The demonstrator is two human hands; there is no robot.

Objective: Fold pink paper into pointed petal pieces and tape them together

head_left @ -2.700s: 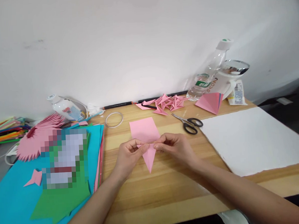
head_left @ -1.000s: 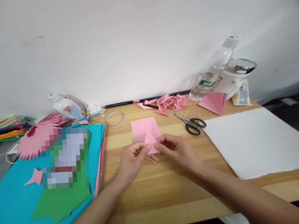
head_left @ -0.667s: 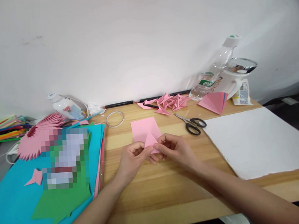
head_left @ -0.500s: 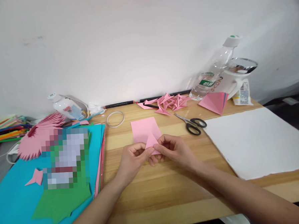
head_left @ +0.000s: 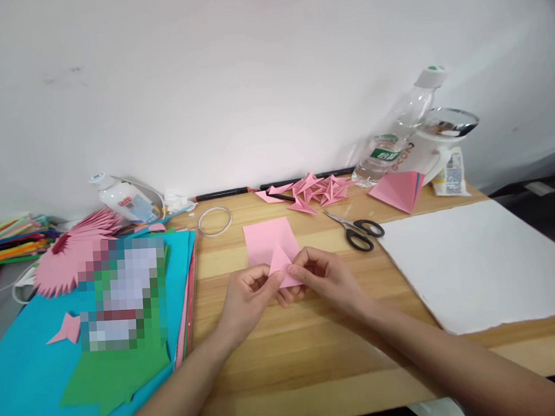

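A small folded pink paper piece (head_left: 280,267) with a triangular flap pointing away from me is pinched between my two hands above the wooden table (head_left: 289,350). My left hand (head_left: 247,296) grips its left side with thumb and fingers closed. My right hand (head_left: 325,277) pinches its right side, fingers curled. Just behind the hands a flat pink paper sheet (head_left: 267,238) lies on the table.
Black scissors (head_left: 355,230) and a pile of folded pink pieces (head_left: 314,190) lie behind. A tape ring (head_left: 213,220), coloured paper stack (head_left: 44,363), pink fan shape (head_left: 70,253), plastic bottle (head_left: 397,133), white board (head_left: 471,263) and another pink folded piece (head_left: 395,190) surround the hands.
The long point that hung toward me has been folded up, so the piece is now short with a flap pointing away. Both hands stay pinched on it, barely moving lately.
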